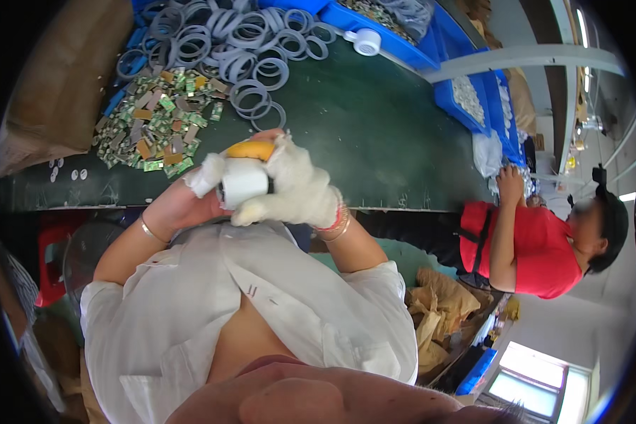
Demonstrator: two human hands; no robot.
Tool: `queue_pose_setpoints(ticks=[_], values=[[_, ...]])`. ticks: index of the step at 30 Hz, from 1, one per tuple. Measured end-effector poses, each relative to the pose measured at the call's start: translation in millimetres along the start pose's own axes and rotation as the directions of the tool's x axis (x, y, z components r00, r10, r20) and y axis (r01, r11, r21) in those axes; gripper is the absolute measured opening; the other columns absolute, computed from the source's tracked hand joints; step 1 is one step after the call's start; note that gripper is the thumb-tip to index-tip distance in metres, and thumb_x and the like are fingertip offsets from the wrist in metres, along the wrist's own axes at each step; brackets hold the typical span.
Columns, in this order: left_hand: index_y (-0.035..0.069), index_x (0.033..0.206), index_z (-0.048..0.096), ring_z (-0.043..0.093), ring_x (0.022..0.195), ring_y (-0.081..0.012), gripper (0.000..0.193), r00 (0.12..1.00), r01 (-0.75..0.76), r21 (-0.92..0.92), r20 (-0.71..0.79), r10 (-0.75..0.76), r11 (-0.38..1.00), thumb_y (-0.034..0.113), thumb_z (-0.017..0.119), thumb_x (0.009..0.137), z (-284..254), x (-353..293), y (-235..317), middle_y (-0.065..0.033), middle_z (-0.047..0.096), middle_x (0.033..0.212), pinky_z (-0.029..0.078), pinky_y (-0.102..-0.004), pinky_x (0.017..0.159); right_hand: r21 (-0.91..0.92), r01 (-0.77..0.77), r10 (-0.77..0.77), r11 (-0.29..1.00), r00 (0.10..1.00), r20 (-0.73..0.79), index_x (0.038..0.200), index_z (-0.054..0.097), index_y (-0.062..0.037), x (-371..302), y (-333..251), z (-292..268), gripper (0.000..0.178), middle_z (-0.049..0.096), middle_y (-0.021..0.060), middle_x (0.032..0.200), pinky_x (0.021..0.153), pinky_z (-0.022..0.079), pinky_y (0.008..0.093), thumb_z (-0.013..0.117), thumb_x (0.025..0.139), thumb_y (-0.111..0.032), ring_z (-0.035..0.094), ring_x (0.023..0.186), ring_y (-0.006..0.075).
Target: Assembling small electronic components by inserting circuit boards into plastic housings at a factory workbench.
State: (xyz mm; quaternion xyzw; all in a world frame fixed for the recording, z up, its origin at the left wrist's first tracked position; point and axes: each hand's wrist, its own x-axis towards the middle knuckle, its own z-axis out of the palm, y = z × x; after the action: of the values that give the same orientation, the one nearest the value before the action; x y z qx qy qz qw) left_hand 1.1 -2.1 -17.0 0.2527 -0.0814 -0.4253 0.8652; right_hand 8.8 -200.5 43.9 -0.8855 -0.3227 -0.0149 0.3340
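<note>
The bare left hand (192,203) and the white-gloved right hand (300,185) are both closed around a white cylinder (244,182), held up between them over the near edge of the tabletop (374,134); this one piece looks to be partway through handling, though the fingers hide whether anything has been fitted to it; a few small white discs (83,174) lie loose near the left edge; beyond them sits a heap of small green boards (155,116), and past that a large pile of grey rings (222,35), so plenty of loose parts seem left; a white cup-like piece (367,42) stands apart by the far blue bins (400,44), and I cannot tell whether it is finished; farther off to the right, a co-worker in red (526,247) stands at the same side.
</note>
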Motion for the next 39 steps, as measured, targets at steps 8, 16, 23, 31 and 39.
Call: queue_pose_setpoints(ticks=[8,16,23,31,39], values=[[0.009,0.146,0.034,0.064,0.105,-0.0310,0.061,0.958,-0.125,0.013,-0.257,0.124,0.992,0.034,0.058,0.095,3.3,-23.4,17.7,-0.0108,0.056,0.126,0.052,-0.0432,0.090,-0.447,-0.126,0.070,0.886,0.988,-0.140,0.089,0.066,-0.0039,59.1,53.0,16.2,0.024,0.064,0.0155,0.079,0.073,0.049,0.0439,0.072,0.080,-0.026,0.061,0.078,0.0353],[0.009,0.145,0.037,0.058,0.112,-0.0239,0.070,0.891,-0.184,0.560,-0.253,0.378,0.808,0.021,0.072,0.085,-6.8,-43.4,26.8,-0.0077,0.051,0.131,0.047,-0.0387,0.097,-0.376,-0.002,-0.090,0.927,0.970,-0.226,0.084,0.069,-0.0062,24.8,55.5,-3.6,0.013,0.066,0.0148,0.089,0.074,0.050,0.0423,0.072,0.079,-0.018,0.062,0.084,0.0336],[0.013,0.133,0.055,0.063,0.100,-0.0239,0.066,0.912,-0.184,0.983,0.175,0.372,-0.011,0.013,0.079,0.071,21.6,-24.6,50.7,-0.0104,0.063,0.116,0.050,-0.0331,0.086,0.111,0.092,-0.077,0.990,0.988,-0.136,0.088,0.070,-0.0054,-20.8,9.8,-19.3,0.019,0.066,0.0112,0.093,0.072,0.052,0.0364,0.079,0.073,-0.013,0.062,0.083,0.0304],[0.021,0.122,0.062,0.065,0.086,-0.0289,0.050,0.905,0.101,0.859,0.130,0.404,-0.501,0.028,0.076,0.074,30.7,-20.0,25.6,-0.0089,0.063,0.115,0.053,-0.0361,0.070,-0.044,0.000,-0.012,0.999,0.959,-0.284,0.081,0.068,-0.0039,-36.0,13.5,-6.0,0.038,0.057,0.0126,0.078,0.073,0.046,0.0437,0.070,0.080,-0.042,0.056,0.076,0.0346],[0.021,0.120,0.062,0.066,0.084,-0.0288,0.051,0.942,-0.108,0.897,0.231,0.245,-0.428,0.025,0.078,0.072,44.8,-23.3,31.4,-0.0091,0.062,0.118,0.054,-0.0351,0.067,0.334,0.085,0.029,0.939,0.946,-0.323,0.083,0.062,-0.0008,-40.0,21.2,15.3,0.028,0.060,0.0148,0.083,0.072,0.046,0.0400,0.061,0.088,-0.029,0.056,0.072,0.0338]])
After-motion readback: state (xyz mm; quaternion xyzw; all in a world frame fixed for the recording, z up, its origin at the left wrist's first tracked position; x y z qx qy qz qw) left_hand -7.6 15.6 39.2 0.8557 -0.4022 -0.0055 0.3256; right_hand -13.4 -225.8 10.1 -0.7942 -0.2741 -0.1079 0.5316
